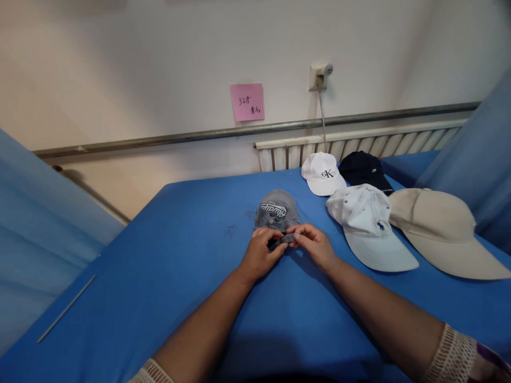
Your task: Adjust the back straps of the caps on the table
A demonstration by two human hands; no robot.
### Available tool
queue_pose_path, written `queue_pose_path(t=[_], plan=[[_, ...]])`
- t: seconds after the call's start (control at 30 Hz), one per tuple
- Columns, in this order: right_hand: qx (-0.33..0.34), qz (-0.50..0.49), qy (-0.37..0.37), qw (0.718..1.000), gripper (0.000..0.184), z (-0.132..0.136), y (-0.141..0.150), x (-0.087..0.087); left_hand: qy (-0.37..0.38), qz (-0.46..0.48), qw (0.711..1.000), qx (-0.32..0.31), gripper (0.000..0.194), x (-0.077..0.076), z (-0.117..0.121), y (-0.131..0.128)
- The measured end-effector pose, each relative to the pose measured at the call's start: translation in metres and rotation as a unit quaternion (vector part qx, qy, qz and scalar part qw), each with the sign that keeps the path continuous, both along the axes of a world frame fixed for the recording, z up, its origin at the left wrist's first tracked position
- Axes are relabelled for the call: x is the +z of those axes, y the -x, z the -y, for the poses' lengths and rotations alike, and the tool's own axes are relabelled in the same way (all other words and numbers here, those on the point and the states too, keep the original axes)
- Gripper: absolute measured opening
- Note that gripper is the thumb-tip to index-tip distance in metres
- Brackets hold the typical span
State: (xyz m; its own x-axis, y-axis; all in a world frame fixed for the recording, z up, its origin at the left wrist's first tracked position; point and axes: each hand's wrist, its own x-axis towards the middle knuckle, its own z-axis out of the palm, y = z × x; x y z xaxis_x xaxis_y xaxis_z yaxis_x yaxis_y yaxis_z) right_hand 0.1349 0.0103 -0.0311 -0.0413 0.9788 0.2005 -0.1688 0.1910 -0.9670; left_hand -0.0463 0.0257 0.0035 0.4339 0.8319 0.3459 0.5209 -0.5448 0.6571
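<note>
A grey baseball cap [276, 206] with white lettering and a small button rests on the blue-covered table in front of me, its back strap facing my body. My left hand [264, 251] pinches the cap's strap between thumb and fingers from the left. From the right, my right hand [314, 243] grips the other end of the same strap with its fingertips. The strap's fastening is partly hidden by my fingers.
To the right lie a white cap [324, 174], a black cap [364, 169], a pale cap [369, 226] and a large beige cap [443, 226]. A thin stick [66, 308] lies at left. Behind are a radiator [359, 143] and a rail [179, 137]; blue curtains [43, 229] flank the table.
</note>
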Motion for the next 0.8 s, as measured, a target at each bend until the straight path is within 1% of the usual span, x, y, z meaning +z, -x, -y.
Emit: queue_pose_path(t=[0.1,0.23,0.37,0.47,0.53,0.63,0.7,0.8], plan=[[0.007,-0.005,-0.003,1.0,0.021,-0.001,0.0,-0.002,0.017,0.011,1.0,0.0,0.019,-0.002,-0.001,0.0],[0.004,-0.014,-0.002,1.0,0.02,-0.001,-0.001,-0.002,0.049,0.051,0.997,-0.019,0.026,-0.005,-0.003,0.0],[0.017,0.003,-0.003,1.0,0.023,-0.001,0.0,-0.002,0.127,0.124,0.984,-0.015,0.024,-0.008,-0.005,0.0],[0.026,0.024,-0.002,0.999,0.031,-0.002,0.003,-0.006,0.179,0.181,0.967,-0.009,0.025,-0.009,-0.006,0.0],[0.024,0.054,-0.01,0.998,0.031,-0.003,0.005,-0.011,0.189,0.192,0.963,-0.014,0.026,-0.009,-0.006,0.0],[0.002,0.122,-0.041,0.992,0.027,-0.004,0.007,-0.015,0.189,0.19,0.963,-0.028,0.026,-0.007,-0.005,-0.001],[-0.016,0.167,-0.063,0.984,0.024,-0.004,0.007,-0.015,0.185,0.181,0.965,-0.035,0.027,-0.006,-0.005,-0.001],[-0.015,0.226,-0.074,0.971,0.023,-0.003,0.005,-0.011,0.172,0.153,0.972,-0.043,0.031,-0.006,-0.004,-0.001]])
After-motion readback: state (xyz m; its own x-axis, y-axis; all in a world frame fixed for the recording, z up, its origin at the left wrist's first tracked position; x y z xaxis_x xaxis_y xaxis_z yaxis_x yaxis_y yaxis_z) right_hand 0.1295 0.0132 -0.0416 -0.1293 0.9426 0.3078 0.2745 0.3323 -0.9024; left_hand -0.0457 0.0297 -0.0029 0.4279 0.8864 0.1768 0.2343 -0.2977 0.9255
